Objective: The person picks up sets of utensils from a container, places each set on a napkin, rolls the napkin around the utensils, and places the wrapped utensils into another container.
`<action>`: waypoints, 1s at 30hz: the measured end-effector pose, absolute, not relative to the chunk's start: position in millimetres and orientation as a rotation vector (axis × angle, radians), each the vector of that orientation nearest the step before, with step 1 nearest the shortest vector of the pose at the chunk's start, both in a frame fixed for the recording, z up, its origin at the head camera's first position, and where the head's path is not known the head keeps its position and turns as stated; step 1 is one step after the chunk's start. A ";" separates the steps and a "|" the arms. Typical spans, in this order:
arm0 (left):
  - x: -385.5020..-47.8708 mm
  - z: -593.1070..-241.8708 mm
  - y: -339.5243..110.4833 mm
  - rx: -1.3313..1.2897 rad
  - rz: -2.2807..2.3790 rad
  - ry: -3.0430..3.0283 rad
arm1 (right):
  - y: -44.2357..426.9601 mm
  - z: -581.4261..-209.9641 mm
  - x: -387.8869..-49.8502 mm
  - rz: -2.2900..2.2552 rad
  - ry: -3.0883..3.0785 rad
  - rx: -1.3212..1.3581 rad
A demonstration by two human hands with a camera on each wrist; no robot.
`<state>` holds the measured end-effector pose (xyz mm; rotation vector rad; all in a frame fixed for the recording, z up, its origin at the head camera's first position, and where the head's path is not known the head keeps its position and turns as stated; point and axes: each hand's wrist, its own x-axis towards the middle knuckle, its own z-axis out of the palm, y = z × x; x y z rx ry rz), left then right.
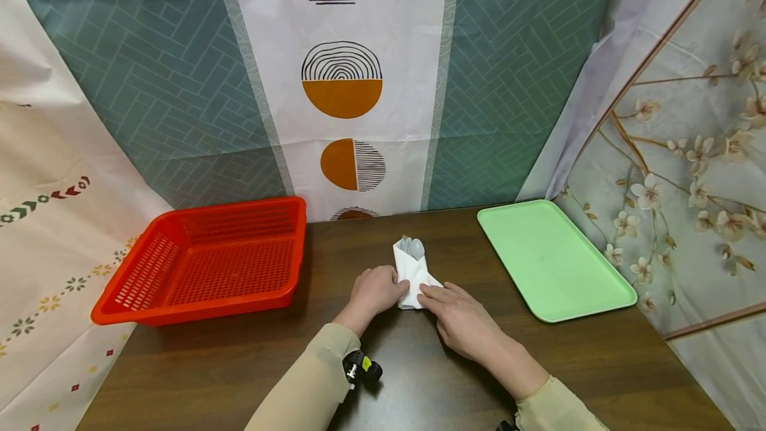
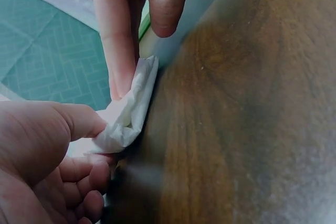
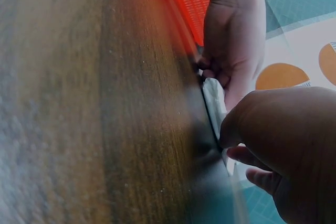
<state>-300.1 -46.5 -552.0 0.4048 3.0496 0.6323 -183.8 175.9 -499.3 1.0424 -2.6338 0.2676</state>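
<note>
A white paper napkin [image 1: 413, 285] lies folded on the table, wrapped around a plastic fork [image 1: 405, 243] and a plastic spoon [image 1: 417, 249]. Their pale grey heads stick out at its far end; the handles are hidden inside. My left hand [image 1: 376, 292] pinches the napkin's left edge, the thumb on top and the fingers curled below, as the left wrist view shows. From the other side my right hand [image 1: 463, 318] presses on the fold with outstretched fingers. A corner of the napkin [image 2: 142, 85] points to the right, by those fingers.
A red plastic basket [image 1: 293, 285] with perforated walls stands at the left of the brown wooden table [image 1: 443, 384]. On the right side lies a light green tray [image 1: 556, 261]. Patterned cloths [image 1: 509, 85] hang behind and at both sides.
</note>
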 end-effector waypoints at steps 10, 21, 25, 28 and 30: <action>-305.0 -547.4 -40.1 0.343 0.715 2.949 | 176.4 -499.3 -182.9 0.267 -2.642 1.037; -307.1 -547.0 -34.5 0.372 0.828 2.949 | 174.2 -498.1 -179.7 0.268 -2.665 1.017; -304.9 -547.4 -33.8 0.406 0.881 2.979 | 171.7 -498.3 -176.0 0.260 -2.692 1.001; -295.7 -537.4 -33.2 0.415 0.921 2.973 | 169.8 -498.6 -173.6 0.239 -2.702 0.993; -293.9 -536.7 -33.2 0.431 0.930 2.976 | 169.2 -498.6 -172.1 0.226 -2.702 0.986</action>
